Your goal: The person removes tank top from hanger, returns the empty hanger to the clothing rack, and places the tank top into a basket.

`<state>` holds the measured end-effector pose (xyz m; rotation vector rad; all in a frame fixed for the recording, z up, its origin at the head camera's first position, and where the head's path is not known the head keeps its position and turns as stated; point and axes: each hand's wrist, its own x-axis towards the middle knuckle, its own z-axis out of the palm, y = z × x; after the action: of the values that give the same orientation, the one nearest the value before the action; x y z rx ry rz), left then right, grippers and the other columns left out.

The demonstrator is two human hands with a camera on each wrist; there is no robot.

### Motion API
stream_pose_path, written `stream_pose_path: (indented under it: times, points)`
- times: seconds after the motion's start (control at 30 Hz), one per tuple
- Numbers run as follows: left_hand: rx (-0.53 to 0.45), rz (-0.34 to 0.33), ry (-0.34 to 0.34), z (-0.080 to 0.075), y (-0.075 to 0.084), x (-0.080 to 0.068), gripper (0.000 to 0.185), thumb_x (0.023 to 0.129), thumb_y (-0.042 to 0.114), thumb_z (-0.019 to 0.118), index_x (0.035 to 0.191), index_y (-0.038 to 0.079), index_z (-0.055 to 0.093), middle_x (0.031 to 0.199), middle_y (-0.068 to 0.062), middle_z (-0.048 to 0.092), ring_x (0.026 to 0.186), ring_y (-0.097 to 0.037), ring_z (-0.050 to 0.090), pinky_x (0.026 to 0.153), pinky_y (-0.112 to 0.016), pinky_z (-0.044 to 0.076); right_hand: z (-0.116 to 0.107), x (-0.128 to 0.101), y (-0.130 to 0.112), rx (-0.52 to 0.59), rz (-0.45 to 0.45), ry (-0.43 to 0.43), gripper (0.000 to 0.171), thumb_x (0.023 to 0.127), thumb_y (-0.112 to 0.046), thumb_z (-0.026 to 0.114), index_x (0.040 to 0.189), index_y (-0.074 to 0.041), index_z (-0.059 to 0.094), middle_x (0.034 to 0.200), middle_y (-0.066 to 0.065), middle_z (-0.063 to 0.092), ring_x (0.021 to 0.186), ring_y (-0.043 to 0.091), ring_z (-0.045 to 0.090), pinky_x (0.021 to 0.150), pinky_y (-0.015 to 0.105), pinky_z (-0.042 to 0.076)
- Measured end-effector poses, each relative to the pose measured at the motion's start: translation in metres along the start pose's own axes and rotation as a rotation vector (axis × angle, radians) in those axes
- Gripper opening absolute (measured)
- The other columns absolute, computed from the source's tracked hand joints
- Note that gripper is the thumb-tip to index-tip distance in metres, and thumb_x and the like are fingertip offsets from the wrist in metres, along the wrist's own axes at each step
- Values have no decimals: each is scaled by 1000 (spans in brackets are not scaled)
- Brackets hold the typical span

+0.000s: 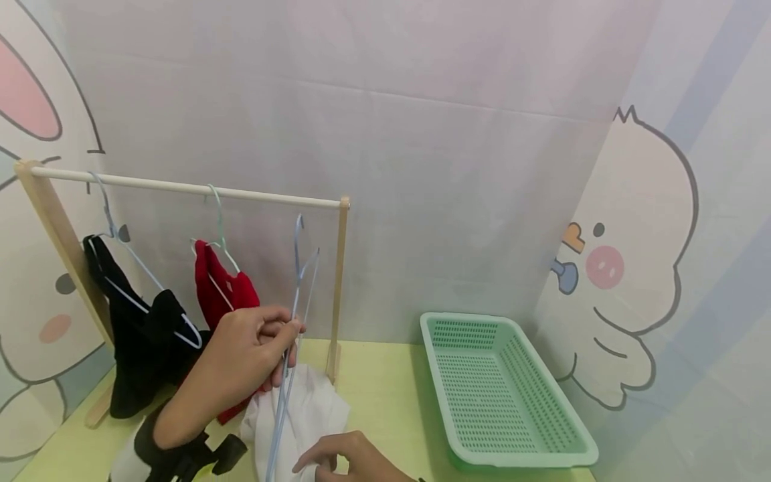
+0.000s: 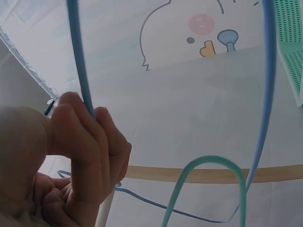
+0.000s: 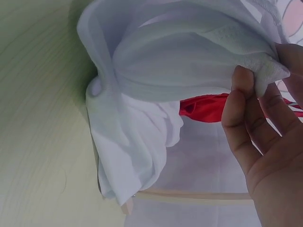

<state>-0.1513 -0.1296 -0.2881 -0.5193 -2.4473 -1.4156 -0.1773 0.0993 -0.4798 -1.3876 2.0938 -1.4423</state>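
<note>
My left hand (image 1: 265, 348) grips a light blue wire hanger (image 1: 295, 308) by its thin frame, its hook standing just under the wooden rail (image 1: 181, 188). In the left wrist view the fingers (image 2: 85, 142) curl round the blue hanger wire (image 2: 78, 56). A white garment (image 1: 301, 415) hangs bunched below the hanger, over the yellow-green table (image 1: 385, 402). My right hand (image 1: 337, 458) pinches the white garment's edge (image 3: 265, 71) from below.
A small wooden rack stands at the left with a black garment (image 1: 138, 335) and a red garment (image 1: 223, 288) on hangers. A mint green perforated basket (image 1: 500, 388) lies to the right. Cartoon-printed panels enclose the table.
</note>
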Motion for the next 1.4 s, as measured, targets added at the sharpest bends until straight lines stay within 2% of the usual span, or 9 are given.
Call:
stream_pose_path:
  times: [0.13, 0.27, 0.57, 0.83, 1.0, 1.17, 1.4]
  points:
    - [-8, 44, 16, -6, 2, 11, 17, 108, 16, 65, 98, 4, 72, 65, 2, 65, 45, -17, 59, 47, -30, 51, 0, 1, -1, 42, 47, -8, 26, 103, -1, 59, 121, -4, 79, 85, 6, 67, 77, -10, 52, 74, 12, 52]
    - [-46, 54, 15, -9, 3, 23, 18, 108, 15, 65, 98, 2, 72, 67, -2, 66, 46, -19, 59, 49, -32, 55, 0, 0, 0, 19, 20, -8, 27, 104, -2, 58, 121, -5, 78, 90, 6, 72, 77, -11, 52, 72, 14, 54]
    - [-28, 83, 54, -10, 7, 43, 19, 109, 15, 64, 99, 2, 73, 68, -5, 66, 48, -20, 59, 50, -30, 54, 1, 1, -2, 56, 101, -29, 26, 104, -3, 59, 122, -3, 78, 85, 9, 65, 76, -9, 52, 74, 11, 50]
    - [-12, 57, 66, -13, 0, 66, 21, 109, 15, 63, 102, -1, 75, 70, -8, 66, 50, -21, 57, 52, -29, 54, 3, 2, 0, 52, 126, -33, 26, 104, -5, 60, 122, -4, 78, 94, 3, 70, 80, -9, 53, 77, 14, 52]
    - [-16, 27, 50, -14, -9, 74, 21, 109, 14, 63, 103, -2, 74, 72, -15, 67, 52, -21, 58, 53, -28, 54, 4, 2, 2, 61, 131, -36, 26, 104, -3, 59, 123, -4, 78, 89, 2, 67, 78, -9, 53, 76, 13, 52]
    - [-10, 1, 36, -11, -17, 80, 21, 109, 15, 64, 104, -2, 75, 71, -10, 67, 52, -20, 57, 53, -28, 54, 5, 2, 4, 59, 131, -36, 27, 105, -4, 59, 123, -4, 78, 88, 4, 67, 77, -9, 52, 76, 13, 52]
    - [7, 9, 19, -8, -22, 80, 20, 108, 13, 64, 102, -1, 76, 69, -9, 65, 51, -20, 56, 52, -28, 52, 4, 2, 6, 52, 104, -37, 26, 104, -3, 59, 122, -2, 77, 90, 13, 69, 76, -9, 52, 75, 10, 49]
